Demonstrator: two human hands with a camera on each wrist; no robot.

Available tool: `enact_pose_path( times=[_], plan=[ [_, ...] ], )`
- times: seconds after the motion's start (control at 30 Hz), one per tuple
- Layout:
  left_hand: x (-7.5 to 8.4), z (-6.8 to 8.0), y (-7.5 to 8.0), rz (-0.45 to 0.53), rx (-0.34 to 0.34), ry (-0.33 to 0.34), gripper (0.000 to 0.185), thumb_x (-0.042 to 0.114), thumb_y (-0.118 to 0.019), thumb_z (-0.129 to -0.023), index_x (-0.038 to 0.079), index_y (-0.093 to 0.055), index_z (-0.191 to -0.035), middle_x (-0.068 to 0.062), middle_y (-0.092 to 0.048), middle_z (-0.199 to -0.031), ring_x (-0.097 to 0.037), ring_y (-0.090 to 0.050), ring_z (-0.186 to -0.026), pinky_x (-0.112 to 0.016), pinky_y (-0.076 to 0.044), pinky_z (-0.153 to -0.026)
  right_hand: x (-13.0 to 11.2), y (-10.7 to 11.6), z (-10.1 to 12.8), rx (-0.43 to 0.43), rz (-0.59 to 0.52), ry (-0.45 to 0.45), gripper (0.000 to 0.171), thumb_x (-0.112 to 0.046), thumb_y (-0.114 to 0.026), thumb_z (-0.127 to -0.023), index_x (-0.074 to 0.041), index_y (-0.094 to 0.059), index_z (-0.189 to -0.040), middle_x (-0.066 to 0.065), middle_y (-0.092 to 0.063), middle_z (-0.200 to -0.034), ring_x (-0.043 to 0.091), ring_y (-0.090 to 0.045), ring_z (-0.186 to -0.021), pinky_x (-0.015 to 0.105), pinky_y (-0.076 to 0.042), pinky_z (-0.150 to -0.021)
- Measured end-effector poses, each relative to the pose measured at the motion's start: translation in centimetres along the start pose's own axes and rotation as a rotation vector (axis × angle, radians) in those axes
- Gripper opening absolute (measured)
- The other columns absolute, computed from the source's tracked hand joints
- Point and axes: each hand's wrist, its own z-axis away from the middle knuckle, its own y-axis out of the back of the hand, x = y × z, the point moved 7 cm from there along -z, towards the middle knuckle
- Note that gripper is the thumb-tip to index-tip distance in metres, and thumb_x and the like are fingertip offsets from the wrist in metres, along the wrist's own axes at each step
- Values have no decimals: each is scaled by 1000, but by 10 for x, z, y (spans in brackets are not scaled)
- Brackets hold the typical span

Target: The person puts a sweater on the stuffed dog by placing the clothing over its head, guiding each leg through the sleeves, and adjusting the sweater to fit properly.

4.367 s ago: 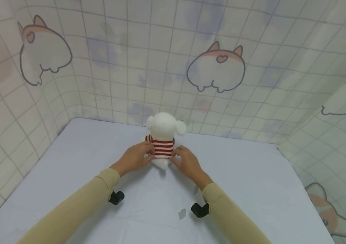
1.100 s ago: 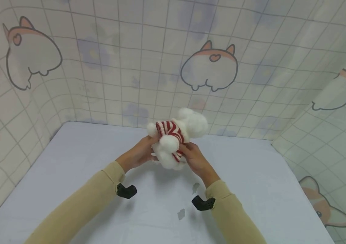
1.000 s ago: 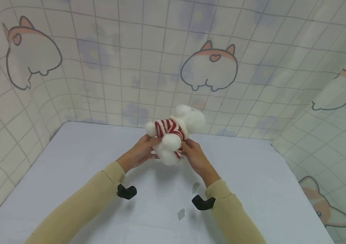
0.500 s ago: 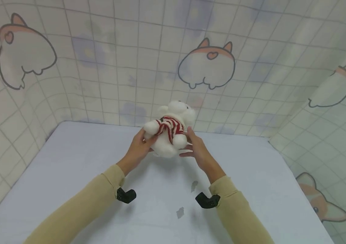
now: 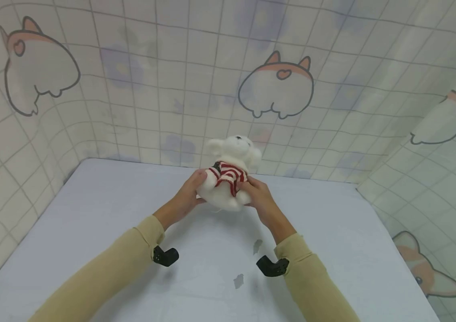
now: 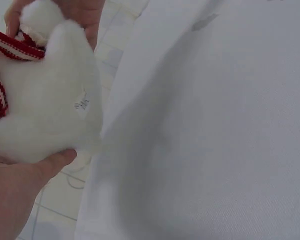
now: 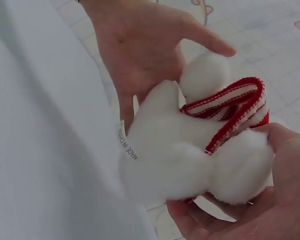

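I see the plush toy (image 5: 228, 176) held above the far middle of the tabletop (image 5: 91, 214), just before the far wall (image 5: 171, 89). My left hand (image 5: 185, 197) is at its left side and my right hand (image 5: 260, 201) at its right, the toy between them. The toy's head is on the far side, its legs toward me. Both forearms run from the near edge to the far middle. Side walls stand to the left and right of the tabletop.

The toy dog (image 5: 228, 179) is fluffy white plush in a ribbed knit sweater (image 5: 228, 173); the tabletop (image 5: 91, 214) looks matt, finely woven cloth.
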Motion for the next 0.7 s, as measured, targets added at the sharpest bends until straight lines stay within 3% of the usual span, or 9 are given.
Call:
enact_pose_path(
  times=[0.1, 0.27, 0.47, 0.7],
  plan=[
    [6, 2, 0, -18, -9, -8, 51, 39, -39, -100, 12, -29, -142, -12, -35, -145, -28, -38, -132, -57, -35, -110, 0, 0, 0, 2, 5, 9, 52, -26, -56, -94, -20, -46, -145, 5, -54, -139, 20, -55, -119, 36, -50, -95],
    [14, 5, 2, -139, 7, -21, 54, 36, -52, -97, 12, -30, -140, -11, -40, -141, -27, -48, -124, -48, -45, -102, -4, -3, 1, -10, 38, 41, 57, -31, -61, -93, -24, -43, -146, 1, -51, -143, 20, -48, -128, 44, -41, -107],
    [19, 10, 9, -274, 58, -65, 56, 37, -63, -92, 15, -35, -136, -7, -42, -140, -26, -43, -129, -49, -42, -106, -6, -8, -1, -17, 70, 103, 60, -41, -64, -91, -25, -44, -145, 0, -52, -142, 21, -52, -127, 43, -47, -103],
    [19, 9, 5, -349, 80, -103, 65, 37, -77, -82, 15, -39, -129, -4, -46, -134, -23, -53, -119, -41, -49, -99, -10, -13, -6, 121, 319, 200, 58, -30, -66, -88, -18, -45, -142, 6, -57, -133, 24, -56, -119, 44, -50, -99]
  ],
)
